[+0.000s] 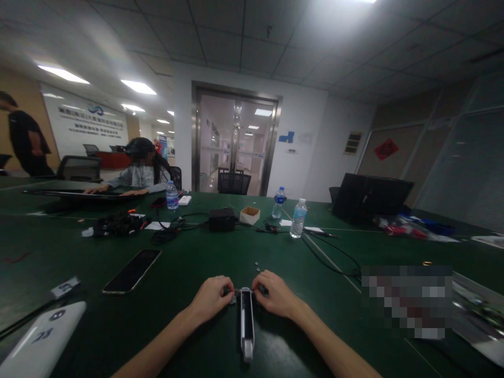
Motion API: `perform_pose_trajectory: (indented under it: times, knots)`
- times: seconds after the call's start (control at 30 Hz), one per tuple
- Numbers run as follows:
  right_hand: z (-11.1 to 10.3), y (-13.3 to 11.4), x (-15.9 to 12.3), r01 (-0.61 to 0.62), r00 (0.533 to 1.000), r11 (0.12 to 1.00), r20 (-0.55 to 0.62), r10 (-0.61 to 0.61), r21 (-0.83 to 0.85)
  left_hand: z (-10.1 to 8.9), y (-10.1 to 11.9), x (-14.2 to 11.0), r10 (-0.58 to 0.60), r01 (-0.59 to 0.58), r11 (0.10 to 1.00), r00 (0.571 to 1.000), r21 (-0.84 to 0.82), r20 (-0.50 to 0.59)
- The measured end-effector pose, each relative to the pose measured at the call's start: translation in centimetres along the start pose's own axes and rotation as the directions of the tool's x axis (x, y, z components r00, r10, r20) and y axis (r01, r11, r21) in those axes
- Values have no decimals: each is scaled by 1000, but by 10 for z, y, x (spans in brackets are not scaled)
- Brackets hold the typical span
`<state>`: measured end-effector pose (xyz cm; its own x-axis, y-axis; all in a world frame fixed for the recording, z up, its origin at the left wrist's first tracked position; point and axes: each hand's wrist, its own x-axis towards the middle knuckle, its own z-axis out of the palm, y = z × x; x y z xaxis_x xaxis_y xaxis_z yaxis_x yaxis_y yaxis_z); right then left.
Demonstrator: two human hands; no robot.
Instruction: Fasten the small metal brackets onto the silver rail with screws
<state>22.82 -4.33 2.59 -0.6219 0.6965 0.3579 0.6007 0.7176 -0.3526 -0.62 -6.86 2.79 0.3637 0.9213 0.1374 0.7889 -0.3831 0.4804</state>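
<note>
On the green table in front of me lies a narrow, elongated object [247, 320] with a pale frame and a dark middle, its long axis pointing toward me. My left hand [213, 297] is at the left of its far end, thumb and fingers pinched together on something too small to make out. At the right of that end, my right hand [276, 295] is closed in a similar pinch, its contents hidden by the fingers. Two tiny ring-like pieces [257, 266] lie just beyond my right hand.
A phone [133, 271] and a white device [45, 341] lie to the left. Farther back stand a black box [222, 219], a small open box [249, 215] and water bottles [298, 218], among cables. A monitor [370, 197] is at the right. Another person [139, 173] sits across the table.
</note>
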Motion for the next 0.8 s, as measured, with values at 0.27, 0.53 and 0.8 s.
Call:
perform_pose_trajectory:
  times: [0.27, 0.53, 0.8]
  knots:
    - [-3, 1, -1, 5, 1000, 999, 18, -6, 32, 4, -5, 1, -6, 9, 993, 1000, -122, 21]
    - [-4, -1, -1, -4, 1000, 1000, 31, 4, 16, 4, -3, 3, -44, 41, 977, 999, -207, -8]
    - [-3, 4, -3, 8, 999, 999, 35, -9, 44, -5, 4, 1, -23, 33, 974, 999, -223, 45]
